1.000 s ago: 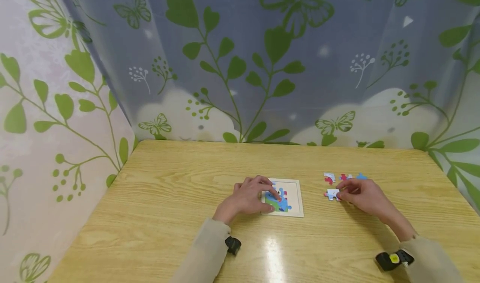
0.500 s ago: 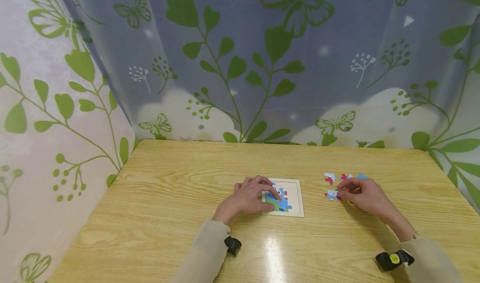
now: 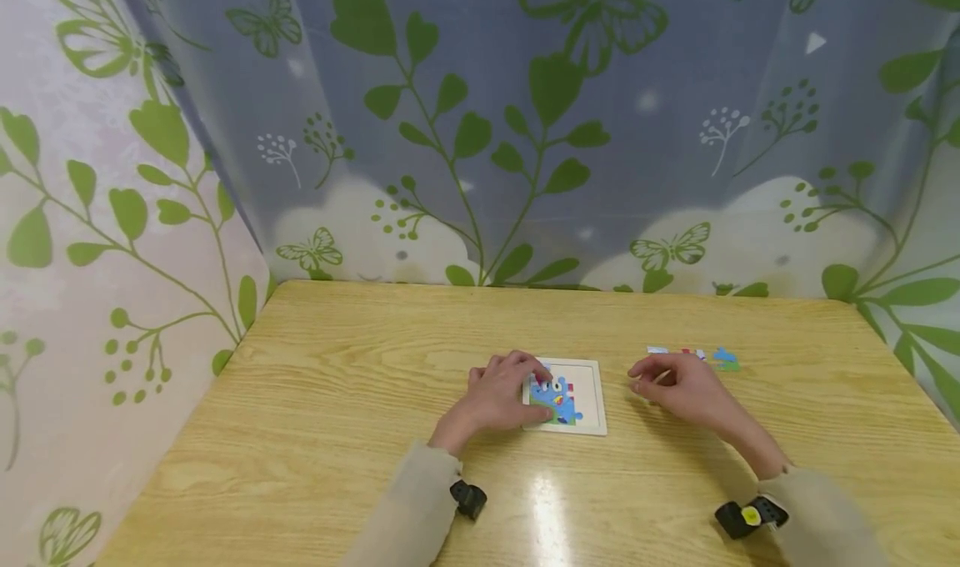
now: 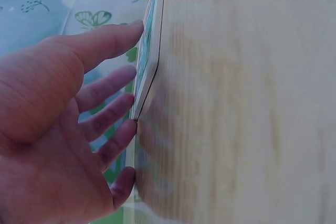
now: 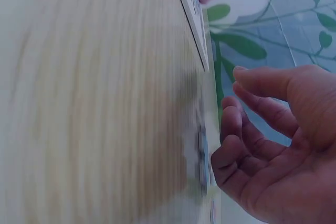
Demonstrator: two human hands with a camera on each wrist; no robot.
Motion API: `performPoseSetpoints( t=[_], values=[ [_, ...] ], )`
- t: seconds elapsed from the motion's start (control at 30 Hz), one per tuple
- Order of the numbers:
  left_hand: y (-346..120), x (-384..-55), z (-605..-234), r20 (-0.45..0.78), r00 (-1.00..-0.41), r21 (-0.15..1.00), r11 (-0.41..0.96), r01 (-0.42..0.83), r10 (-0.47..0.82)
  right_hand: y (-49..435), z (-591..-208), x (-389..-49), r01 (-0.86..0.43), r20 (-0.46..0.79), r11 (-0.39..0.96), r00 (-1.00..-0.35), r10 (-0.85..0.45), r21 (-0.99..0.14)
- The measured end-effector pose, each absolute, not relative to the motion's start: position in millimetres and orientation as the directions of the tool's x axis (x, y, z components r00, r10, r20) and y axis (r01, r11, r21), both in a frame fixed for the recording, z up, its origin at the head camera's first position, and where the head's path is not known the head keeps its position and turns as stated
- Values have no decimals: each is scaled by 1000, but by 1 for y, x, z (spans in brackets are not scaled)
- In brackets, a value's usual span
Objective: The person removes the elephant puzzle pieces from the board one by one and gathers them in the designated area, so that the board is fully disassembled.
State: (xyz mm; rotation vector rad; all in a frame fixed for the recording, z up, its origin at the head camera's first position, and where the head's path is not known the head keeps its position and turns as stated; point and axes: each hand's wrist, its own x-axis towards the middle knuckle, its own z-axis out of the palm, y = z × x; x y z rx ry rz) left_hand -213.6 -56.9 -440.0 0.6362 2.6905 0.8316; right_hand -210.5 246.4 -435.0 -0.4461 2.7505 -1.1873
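My left hand rests over the left side of a small white-framed jigsaw puzzle board, its thumb on the near part. In the left wrist view its fingers are spread against the board's edge. The board holds joined jigsaw pieces with a blue cartoon figure, and its right side is bare. My right hand hovers just right of the board, fingers bent loosely and thumb near the index finger. Nothing shows between those fingertips in the right wrist view. Loose pieces lie beneath this hand, partly hidden.
A blue and green jigsaw piece and a red and white one lie on the wooden table behind the right hand. A patterned curtain hangs along the table's far edge.
My right hand has moved left from the loose pieces toward the board, and now covers the near piece. The left index finger has drawn back slightly, showing more of the picture.
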Motion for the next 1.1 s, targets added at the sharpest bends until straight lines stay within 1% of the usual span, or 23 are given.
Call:
performPoseSetpoints(
  t=[0.23, 0.33, 0.5, 0.77, 1.1],
  values=[
    [-50, -211, -440, -112, -910, 585, 767, 264, 398, 223, -438, -214, -248, 14, 620, -934, -357, -745],
    [-47, -211, -440, -125, -920, 585, 776, 236, 373, 213, -438, -215, -252, 8, 612, -928, -373, -750],
    [-43, -210, -439, -127, -930, 576, 789, 213, 344, 200, -439, -218, -288, 30, 617, -919, -393, -732],
    [-43, -209, -439, -127, -930, 581, 786, 212, 345, 188, -444, -223, -274, -18, 638, -911, -412, -720],
    [-45, -210, -439, -140, -923, 591, 778, 213, 359, 182, -444, -225, -315, -16, 661, -896, -444, -681]
  ],
)
